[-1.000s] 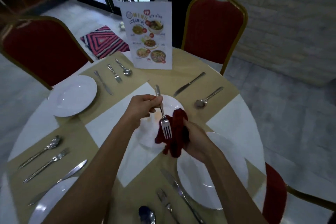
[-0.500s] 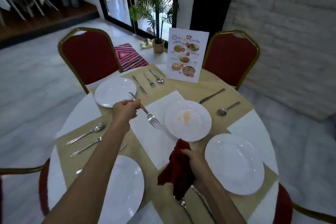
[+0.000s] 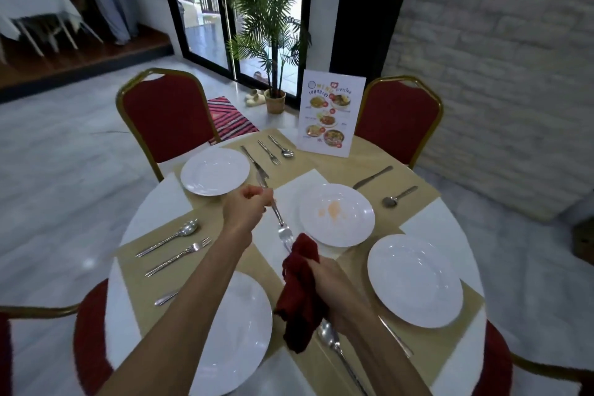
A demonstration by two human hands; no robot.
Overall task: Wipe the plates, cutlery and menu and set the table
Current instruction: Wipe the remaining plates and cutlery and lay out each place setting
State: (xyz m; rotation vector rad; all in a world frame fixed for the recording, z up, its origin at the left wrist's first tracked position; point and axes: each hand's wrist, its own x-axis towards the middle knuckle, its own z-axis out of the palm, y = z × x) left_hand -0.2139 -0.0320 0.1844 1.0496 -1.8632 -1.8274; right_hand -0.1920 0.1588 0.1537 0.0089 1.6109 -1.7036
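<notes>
Closer now, left hand [image 3: 246, 207] grips steel fork [image 3: 280, 224]; right hand [image 3: 331, 280] clutches crumpled red cloth [image 3: 300, 292].

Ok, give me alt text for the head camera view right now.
Left hand holds a fork against a red cloth gripped by the right hand, above a round table set with white plates, cutlery, a standing menu and one orange-stained plate.
</notes>
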